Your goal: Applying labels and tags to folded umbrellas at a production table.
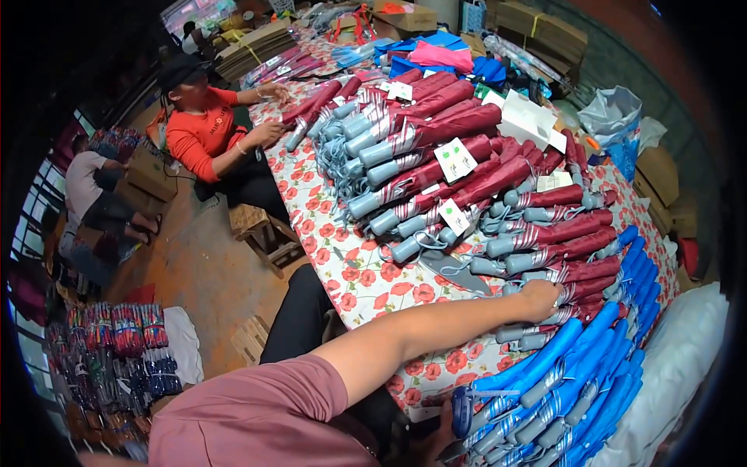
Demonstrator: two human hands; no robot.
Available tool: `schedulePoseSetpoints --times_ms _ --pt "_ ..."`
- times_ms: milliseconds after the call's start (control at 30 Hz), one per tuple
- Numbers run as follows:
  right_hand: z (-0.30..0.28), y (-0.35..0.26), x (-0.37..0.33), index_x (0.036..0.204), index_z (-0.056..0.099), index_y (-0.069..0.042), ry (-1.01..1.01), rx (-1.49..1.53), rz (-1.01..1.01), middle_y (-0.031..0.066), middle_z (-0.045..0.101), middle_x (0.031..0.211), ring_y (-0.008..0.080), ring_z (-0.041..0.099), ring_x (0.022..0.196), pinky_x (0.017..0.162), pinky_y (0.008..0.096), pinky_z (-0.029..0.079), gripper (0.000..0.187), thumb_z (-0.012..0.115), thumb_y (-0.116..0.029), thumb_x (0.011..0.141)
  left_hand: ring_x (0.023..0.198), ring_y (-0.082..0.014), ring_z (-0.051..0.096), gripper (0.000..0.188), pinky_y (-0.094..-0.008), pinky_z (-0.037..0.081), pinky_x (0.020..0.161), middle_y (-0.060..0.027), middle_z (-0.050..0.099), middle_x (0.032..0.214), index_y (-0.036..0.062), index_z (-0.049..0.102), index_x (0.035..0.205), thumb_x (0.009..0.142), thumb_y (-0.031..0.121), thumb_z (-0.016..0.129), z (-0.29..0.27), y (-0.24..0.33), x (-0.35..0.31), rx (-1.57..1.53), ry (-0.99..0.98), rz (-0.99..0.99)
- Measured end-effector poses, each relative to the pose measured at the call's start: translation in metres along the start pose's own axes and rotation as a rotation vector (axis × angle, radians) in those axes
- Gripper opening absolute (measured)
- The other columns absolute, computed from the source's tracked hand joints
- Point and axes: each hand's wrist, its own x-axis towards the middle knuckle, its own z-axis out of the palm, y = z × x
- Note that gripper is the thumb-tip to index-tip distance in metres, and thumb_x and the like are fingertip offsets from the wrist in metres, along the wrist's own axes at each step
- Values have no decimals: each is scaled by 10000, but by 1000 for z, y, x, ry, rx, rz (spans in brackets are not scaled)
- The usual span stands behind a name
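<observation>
My left arm stretches across the flowered tablecloth (362, 272). At its end my left hand (542, 302) is closed on a folded maroon umbrella (580, 289) in the stack at the right; its fingertips are partly hidden. My right hand (445, 430), mostly out of sight at the lower edge, is closed around a dark blue hand tool (463, 412) with a pale, narrow front, which looks like a tagging gun. Beside the tool lies a pile of folded blue umbrellas (556, 366) with grey handles. More maroon umbrellas (459, 124) are heaped farther off, several with white tags (455, 159).
Across the table corner a co-worker in a red top (204, 132) handles a maroon umbrella (315, 101). A wooden stool (264, 233) stands by the table's left edge. A white sack (677, 366) lies at the right. Bundled umbrellas (117, 358) are on the floor at the left.
</observation>
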Motion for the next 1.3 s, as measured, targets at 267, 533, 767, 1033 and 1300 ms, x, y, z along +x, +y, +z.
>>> schedulePoseSetpoints --times_ms 267,533,767,1033,1300 --pt "-22 4 7 1042 669 -42 92 -93 -35 79 703 915 175 657 809 780 285 522 169 587 -182 995 885 -362 682 337 -428 550 814 -192 730 1039 -8 660 1121 927 263 610 -54 8 -56 -539 -188 77" --pt "-26 -8 -4 1236 688 26 107 -229 -43 98 706 1222 174 652 1093 977 308 502 308 653 -100 957 998 -293 680 498 -377 543 885 -179 705 1216 -7 565 1394 959 213 667 -112 -14 -257 -588 -19 -61" --pt "-4 -10 7 1141 747 -9 41 -453 -239 28 756 1027 133 685 932 870 286 523 274 764 -91 880 904 -371 685 470 -411 542 786 -210 711 1071 -28 592 1298 915 217 709 -143 -38 -372 -162 -124 -259" --pt "22 10 6 1122 737 5 11 -478 -115 40 754 997 137 677 892 851 277 517 240 752 -103 908 866 -336 662 439 -396 520 766 -176 700 1057 -15 586 1295 916 176 697 -156 -45 -402 -44 -243 -344" --pt "16 37 2 1122 711 17 -100 -373 -5 72 738 1014 175 688 897 849 290 526 223 690 -96 931 753 -203 610 436 -322 485 623 -129 688 1002 -14 518 1334 986 206 660 -147 -68 -415 -1002 -120 -701"
